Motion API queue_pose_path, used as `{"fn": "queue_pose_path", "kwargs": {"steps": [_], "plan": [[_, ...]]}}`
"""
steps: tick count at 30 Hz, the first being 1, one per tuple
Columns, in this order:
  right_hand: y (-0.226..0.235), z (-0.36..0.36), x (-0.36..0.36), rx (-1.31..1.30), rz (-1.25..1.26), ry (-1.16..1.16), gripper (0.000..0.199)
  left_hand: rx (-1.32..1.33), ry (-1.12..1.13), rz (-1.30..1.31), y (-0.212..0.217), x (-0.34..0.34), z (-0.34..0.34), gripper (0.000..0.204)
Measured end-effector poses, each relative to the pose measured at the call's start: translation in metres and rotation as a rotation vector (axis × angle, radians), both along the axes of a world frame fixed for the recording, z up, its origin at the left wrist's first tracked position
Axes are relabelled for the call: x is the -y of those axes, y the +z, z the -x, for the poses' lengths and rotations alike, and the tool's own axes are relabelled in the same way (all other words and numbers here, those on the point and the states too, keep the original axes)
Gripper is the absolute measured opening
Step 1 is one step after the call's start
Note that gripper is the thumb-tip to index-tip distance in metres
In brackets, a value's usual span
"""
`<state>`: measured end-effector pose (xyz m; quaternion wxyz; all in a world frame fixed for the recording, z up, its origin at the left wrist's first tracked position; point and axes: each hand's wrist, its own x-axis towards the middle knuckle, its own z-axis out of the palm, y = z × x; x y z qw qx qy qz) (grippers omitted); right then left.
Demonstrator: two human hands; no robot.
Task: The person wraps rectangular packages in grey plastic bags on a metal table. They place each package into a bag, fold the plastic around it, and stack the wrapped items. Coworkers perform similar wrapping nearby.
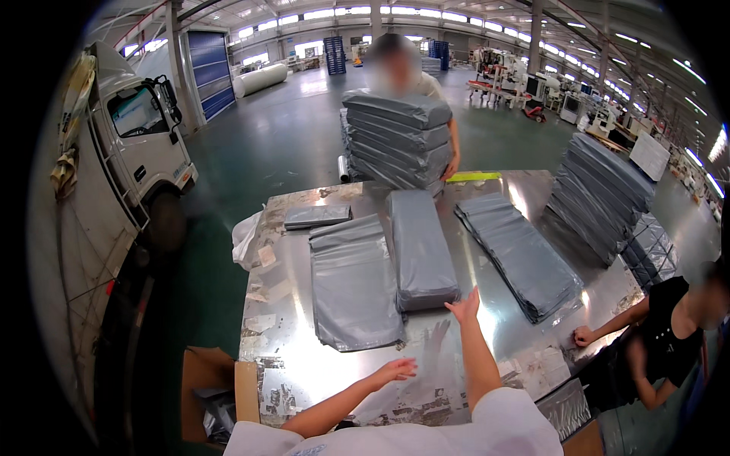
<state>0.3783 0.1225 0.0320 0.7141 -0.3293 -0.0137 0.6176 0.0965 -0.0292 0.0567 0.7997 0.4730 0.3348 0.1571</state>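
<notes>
My right hand (464, 306), fingers spread, is at the near end of a thick grey plastic-wrapped bundle (423, 254) lying lengthwise on the metal table; whether it touches the bundle I cannot tell. Lower and to the left, my left hand (397, 370) hovers over the tabletop with its fingers stretched out and nothing in them. A flat stack of grey plastic bags (356, 281) lies left of the bundle. Another flat stack of grey bags (521, 258) lies at a slant to its right. Behind the left stack rests a smaller folded grey packet (317, 216).
Across the metal table (304, 395), a person holds a tall pile of grey bundles (399, 140). Another high pile (601, 194) leans at the far right. A second person (646, 338) is by the right edge. A cardboard box (204, 395) stands lower left; a truck (114, 167) is beyond.
</notes>
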Motion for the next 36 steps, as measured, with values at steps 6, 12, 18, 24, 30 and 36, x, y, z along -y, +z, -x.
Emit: {"fn": "queue_pose_path", "kwargs": {"steps": [6,12,18,24,30,36], "plan": [[-0.175,0.027,0.053,0.237,0.173,0.009,0.025,-0.225,0.084,0.266,-0.086,0.059,0.051,0.039],[-0.149,0.121,0.265,0.226,0.332,0.466,0.031,-0.041,0.282,0.522,-0.144,0.135,0.144,0.033],[-0.126,0.083,0.342,0.143,0.371,0.803,0.039,-0.157,0.288,0.609,-0.148,0.114,0.131,0.045],[-0.148,0.089,0.348,0.28,0.433,0.598,0.041,-0.178,0.368,0.684,-0.155,0.111,0.12,0.048],[-0.161,0.124,0.384,0.454,0.35,0.592,0.032,0.107,0.58,0.061,-0.216,-0.07,0.223,0.013],[-0.152,0.111,0.516,0.355,0.713,0.292,0.026,-0.702,1.171,-0.045,-0.142,-0.15,0.206,0.088]]}}
